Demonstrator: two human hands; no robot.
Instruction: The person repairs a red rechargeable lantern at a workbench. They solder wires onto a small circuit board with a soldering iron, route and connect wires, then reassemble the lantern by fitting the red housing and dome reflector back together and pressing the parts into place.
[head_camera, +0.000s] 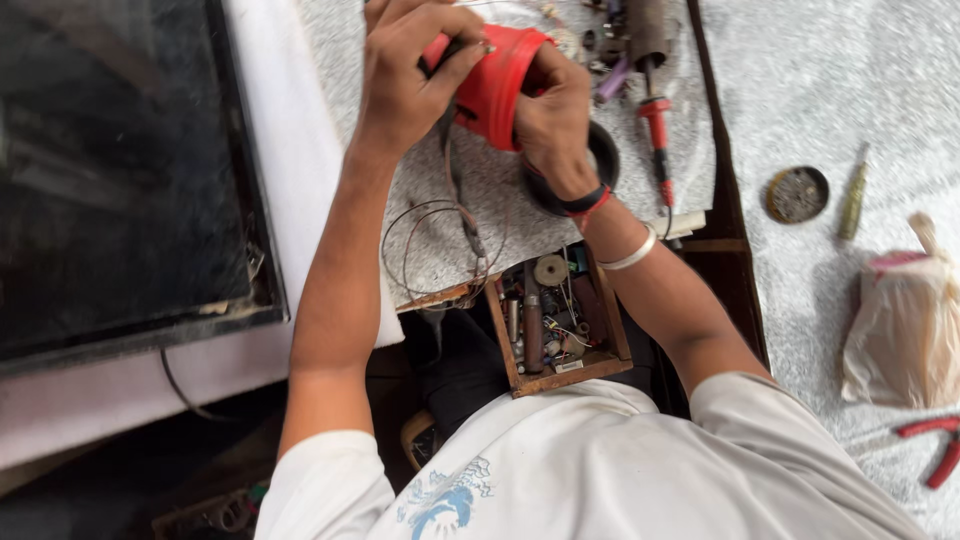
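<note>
Red plastic housing (497, 85) sits at the top middle of the view, held just above the speckled grey worktop (480, 190). Both hands are on it. Left hand (405, 70) wraps over the top and left side, fingers curled tight around it. Right hand (550, 115) closes on the right and lower edge, thumb pressed against the shell. Neither hand is open.

Thin wires (440, 240) trail from the housing down across the worktop in loose loops towards the drawer. Judgement: the step in hand looks like working on the housing by grip. To do it well, keep the left hand as the steady clamp, let the right do the fine work, and keep the wires slack so nothing tugs at the joints inside.

Black ring (600, 160) lies under the right wrist, partly hidden. Red-handled screwdriver (657, 140) lies just beside it on the worktop.

Containers: open wooden drawer (560, 375) below the worktop edge holds mixed small parts: a round disc, a brown cylinder, bits of wire and components, too small to sort further. Round shallow tin (797, 194) on the right-hand surface holds something grey; I cannot tell what. Tied plastic bag (905, 320) further right, contents hidden. Red pliers (940, 450) at the right edge. Dark screen (120, 170) at left.
</note>
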